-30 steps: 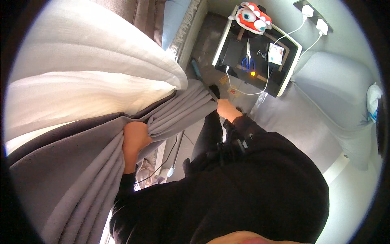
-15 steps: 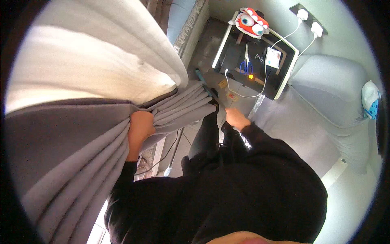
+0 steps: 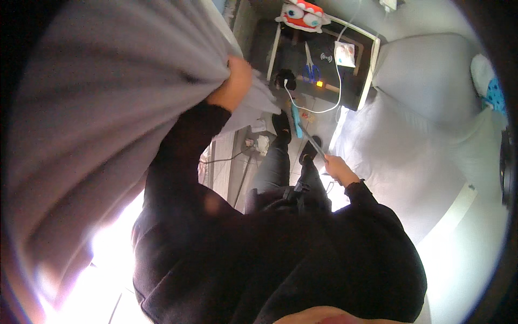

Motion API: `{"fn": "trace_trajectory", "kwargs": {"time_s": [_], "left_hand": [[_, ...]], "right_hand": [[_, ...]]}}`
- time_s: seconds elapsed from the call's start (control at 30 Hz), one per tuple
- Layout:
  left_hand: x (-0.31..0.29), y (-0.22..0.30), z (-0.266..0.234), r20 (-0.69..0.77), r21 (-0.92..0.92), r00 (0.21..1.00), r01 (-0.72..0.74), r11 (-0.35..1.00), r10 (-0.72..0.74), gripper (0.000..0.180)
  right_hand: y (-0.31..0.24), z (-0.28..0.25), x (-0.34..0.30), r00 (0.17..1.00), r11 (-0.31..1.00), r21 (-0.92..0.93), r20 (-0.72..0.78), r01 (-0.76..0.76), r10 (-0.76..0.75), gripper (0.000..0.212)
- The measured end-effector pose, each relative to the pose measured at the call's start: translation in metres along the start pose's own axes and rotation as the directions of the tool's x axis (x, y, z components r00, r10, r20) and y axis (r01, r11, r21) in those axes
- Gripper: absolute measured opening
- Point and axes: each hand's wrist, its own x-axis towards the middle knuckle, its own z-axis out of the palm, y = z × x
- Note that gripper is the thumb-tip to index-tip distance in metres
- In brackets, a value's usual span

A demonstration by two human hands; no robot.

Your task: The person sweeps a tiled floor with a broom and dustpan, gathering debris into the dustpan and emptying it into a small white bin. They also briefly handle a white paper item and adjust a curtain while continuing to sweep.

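Observation:
A grey curtain [image 3: 124, 70] hangs in gathered folds down the left side. My left hand [image 3: 236, 83] is closed around a bunch of it at its right edge. Below and to the right, my right hand [image 3: 341, 170] grips the near end of a grey stick [image 3: 314, 141]. This stick slants away over the floor toward a narrow teal head [image 3: 296, 120], low between my feet and the bedside table; what kind of tool it is cannot be made out for sure.
A black-topped bedside table [image 3: 367, 70] stands ahead, with scissors [image 3: 309, 67], a white packet [image 3: 345, 53], a charging cable and a red-and-white toy [image 3: 303, 16]. A grey-covered bed [image 3: 388, 156] lies right. Crumpled tissue [image 3: 262, 144] and a dark cable are on the floor left of my feet.
My left hand has lifted the curtain farther forward and to the right, baring floor beneath. My right hand has come nearer and to the right with the stick, whose teal head has shifted right.

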Motion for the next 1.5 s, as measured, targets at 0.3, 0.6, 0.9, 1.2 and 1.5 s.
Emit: {"fn": "trace_trajectory", "kwargs": {"time_s": [0.3,0.6,0.9,1.2,1.5], "left_hand": [[0.103,0.011,-0.059,-0.587,0.335,0.768,-0.057,0.940,0.256,0.025],[0.005,0.069,-0.002,-0.084,-0.370,0.937,-0.346,0.862,0.340,0.026],[-0.155,0.072,0.057,-0.017,-0.565,0.951,-0.264,0.782,0.309,0.033],[-0.406,0.069,0.013,-0.252,-0.694,0.965,-0.229,0.682,0.068,0.037],[-0.541,0.119,0.106,0.084,-0.813,0.927,0.277,0.513,-0.366,0.082]], "right_hand": [[-0.004,0.042,-0.056,0.991,0.964,0.267,-0.130,-0.005,0.042,0.036],[0.011,0.058,-0.081,0.965,0.982,0.187,-0.261,0.014,0.037,0.037],[0.089,0.123,-0.121,0.946,0.983,0.155,-0.290,-0.101,0.143,0.038],[0.165,0.226,-0.140,0.887,0.811,0.543,-0.236,-0.218,0.397,0.022],[0.160,0.227,0.001,0.795,0.801,0.578,-0.406,-0.158,0.450,0.038]]}}
